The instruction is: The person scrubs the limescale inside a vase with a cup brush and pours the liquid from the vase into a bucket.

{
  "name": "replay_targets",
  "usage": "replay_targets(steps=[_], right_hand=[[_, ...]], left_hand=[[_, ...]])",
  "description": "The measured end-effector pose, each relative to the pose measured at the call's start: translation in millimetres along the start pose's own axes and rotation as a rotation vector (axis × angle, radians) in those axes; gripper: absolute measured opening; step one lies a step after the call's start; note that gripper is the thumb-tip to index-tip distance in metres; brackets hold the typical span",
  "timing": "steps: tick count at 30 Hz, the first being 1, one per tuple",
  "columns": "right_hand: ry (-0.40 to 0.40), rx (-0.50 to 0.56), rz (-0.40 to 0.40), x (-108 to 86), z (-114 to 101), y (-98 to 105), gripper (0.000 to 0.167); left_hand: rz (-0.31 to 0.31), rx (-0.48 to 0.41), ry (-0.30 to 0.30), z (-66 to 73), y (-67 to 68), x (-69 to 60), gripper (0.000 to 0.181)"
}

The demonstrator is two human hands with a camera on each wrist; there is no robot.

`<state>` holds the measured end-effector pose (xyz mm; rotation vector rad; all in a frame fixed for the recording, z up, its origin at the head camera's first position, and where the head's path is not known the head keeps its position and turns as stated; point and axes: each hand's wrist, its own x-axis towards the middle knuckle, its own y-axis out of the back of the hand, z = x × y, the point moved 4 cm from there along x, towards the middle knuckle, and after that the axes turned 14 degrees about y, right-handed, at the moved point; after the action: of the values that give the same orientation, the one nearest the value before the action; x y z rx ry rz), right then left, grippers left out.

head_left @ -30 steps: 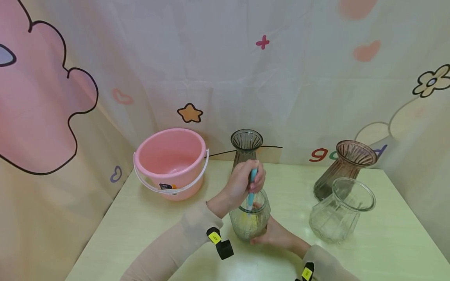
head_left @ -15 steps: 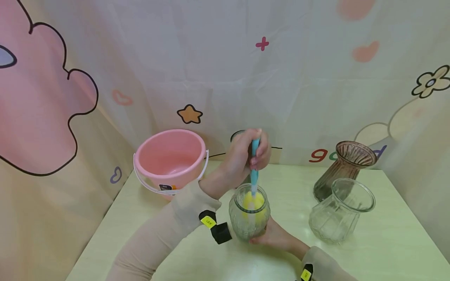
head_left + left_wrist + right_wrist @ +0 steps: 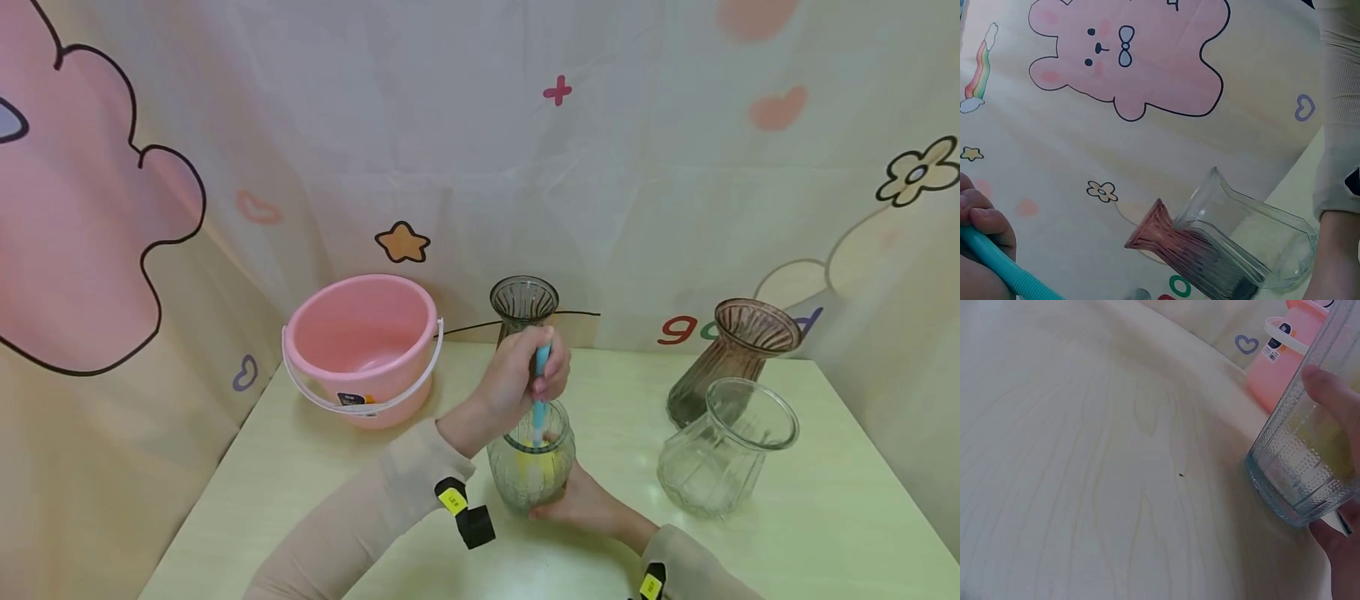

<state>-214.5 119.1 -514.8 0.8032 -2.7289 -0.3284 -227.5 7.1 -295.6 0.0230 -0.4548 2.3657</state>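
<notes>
My left hand (image 3: 517, 383) grips the blue handle of a sponge bottle brush (image 3: 540, 414), held upright over the clear glass vase (image 3: 504, 477) in the head view. The brush's yellow sponge head shows through the glass, inside the vase. In the left wrist view my fingers curl round the ribbed blue handle (image 3: 994, 257). My right hand (image 3: 588, 502) holds the vase low on its right side. Its fingers and thumb (image 3: 1329, 390) lie round the textured glass in the right wrist view. Part of the right hand is hidden behind the vase.
A pink bucket (image 3: 408, 398) with a white handle stands at the back left. Behind my left hand is a grey glass vase (image 3: 524, 300). To the right, a brownish ribbed vase (image 3: 712, 375) stands behind another clear vase (image 3: 701, 479). A printed curtain (image 3: 480, 183) surrounds the table.
My left hand rose with the brush, lifting the yellow sponge toward the vase's mouth, then came down again, pushing it back deeper. The right hand and vase stayed nearly still.
</notes>
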Motion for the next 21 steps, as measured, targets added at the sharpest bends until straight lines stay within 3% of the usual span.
replay_targets(steps=[8,16,21], right_hand=[[-0.021,-0.056,0.005,-1.0,-1.0,-1.4,0.101],[-0.048,-0.027,-0.060,-4.5,-4.2,-1.5,0.092],[-0.041,-0.013,-0.092,-6.4,-5.6,0.4,0.088]], left_hand=[[0.048,0.057,0.039,-26.1,11.9,-1.8,0.039],[0.076,0.059,-0.003,-29.0,18.8,-0.8,0.038],[0.055,0.064,0.005,-28.7,17.4,-2.3,0.038]])
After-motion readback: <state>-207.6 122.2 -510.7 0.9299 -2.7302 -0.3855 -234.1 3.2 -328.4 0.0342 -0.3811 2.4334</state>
